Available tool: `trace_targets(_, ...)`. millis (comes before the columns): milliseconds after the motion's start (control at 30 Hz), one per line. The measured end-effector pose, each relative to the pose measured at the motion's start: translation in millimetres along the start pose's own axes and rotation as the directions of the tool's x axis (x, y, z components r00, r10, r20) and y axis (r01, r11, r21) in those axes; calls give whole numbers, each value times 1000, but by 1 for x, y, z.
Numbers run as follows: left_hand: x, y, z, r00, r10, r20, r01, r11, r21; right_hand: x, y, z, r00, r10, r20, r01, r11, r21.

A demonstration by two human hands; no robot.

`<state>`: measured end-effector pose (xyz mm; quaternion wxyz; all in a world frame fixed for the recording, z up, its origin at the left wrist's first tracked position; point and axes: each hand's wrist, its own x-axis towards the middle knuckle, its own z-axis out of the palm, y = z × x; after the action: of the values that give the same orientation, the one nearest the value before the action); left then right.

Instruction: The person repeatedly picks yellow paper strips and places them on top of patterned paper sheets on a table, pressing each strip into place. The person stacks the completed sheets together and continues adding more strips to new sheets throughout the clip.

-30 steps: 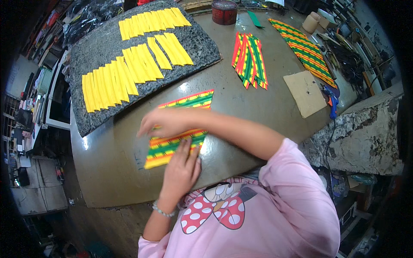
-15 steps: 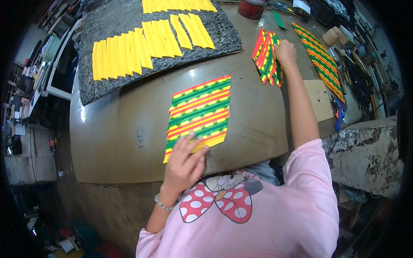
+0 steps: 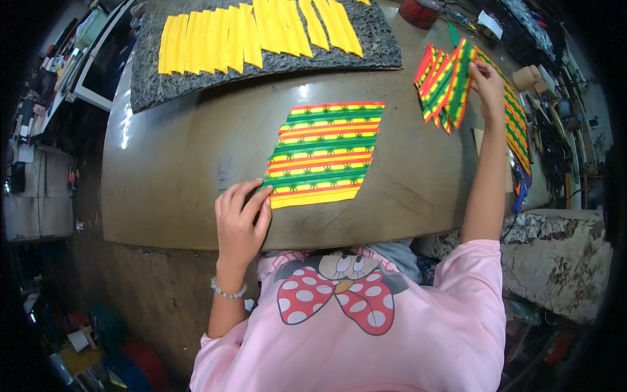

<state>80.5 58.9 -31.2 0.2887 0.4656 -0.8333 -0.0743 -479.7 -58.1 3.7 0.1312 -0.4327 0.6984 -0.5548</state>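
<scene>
On the brown table a slanted panel of striped fabric strips (image 3: 326,153) lies in front of me, red, yellow and green with dark leaf shapes, the strips edge to edge. My left hand (image 3: 240,212) rests at the panel's lower left edge, fingers stretched out and their tips touching it. At the right, my right hand (image 3: 490,85) pinches one striped strip (image 3: 462,85) near its upper end. That strip is tilted over a fanned pile of like strips (image 3: 431,88), partly covering them.
A dark speckled slab (image 3: 150,81) at the back bears a row of yellow strips (image 3: 209,42). Another striped panel (image 3: 516,124) lies behind my right forearm. A red tin (image 3: 420,13), beige spools (image 3: 524,78) and a blue tool (image 3: 520,195) sit along the right side.
My right hand has drawn one strip up off the pile toward the right. My left hand has slid from the panel's lower edge to its left edge. The whole view has shifted.
</scene>
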Motion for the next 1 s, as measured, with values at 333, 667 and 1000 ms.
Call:
trace_targets(333, 25, 27, -6, 999, 7, -51, -13, 993, -118, 0, 15, -1, 942, 311, 124, -289, 943, -169)
trace_targets(667, 173, 138, 142, 755, 655, -29, -628, 710, -318, -4, 41, 9, 957, 279, 76, -283, 958, 47)
trace_targets(1000, 215, 152, 218, 743, 657, 128, -652, 753, -83, 24, -75, -81, 801, -116, 587, -526, 332, 783)
